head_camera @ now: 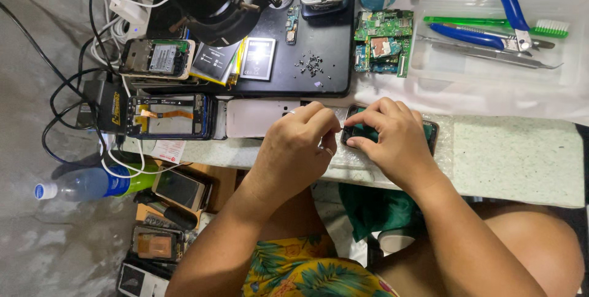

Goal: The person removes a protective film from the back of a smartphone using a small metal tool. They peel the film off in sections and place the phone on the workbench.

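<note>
1. The left hand is curled, thumb and forefinger pressed together in a pinch on a thin pale tool whose tip reaches toward the phone. What the tool is cannot be told.
2. A ring shows on one finger of the left hand.
3. The right hand lies over the phone, fingers bent and close together, fingertips pressing down on its left end; it covers most of the phone.
4. The phone lies flat on the bench, near the front edge, on a clear bubble sheet. Its long axis runs left to right along the bench edge; which end is the top cannot be told.
5. Just left of the left hand lies a pale pink back cover, and left of that an opened blue phone frame, both long-side parallel to the phone.
6. Behind the hands sits a black mat with a scatter of small screws, and beside it green circuit boards.
7. At the far right a clear tray holds blue cutters, a green brush and tweezers.
</note>
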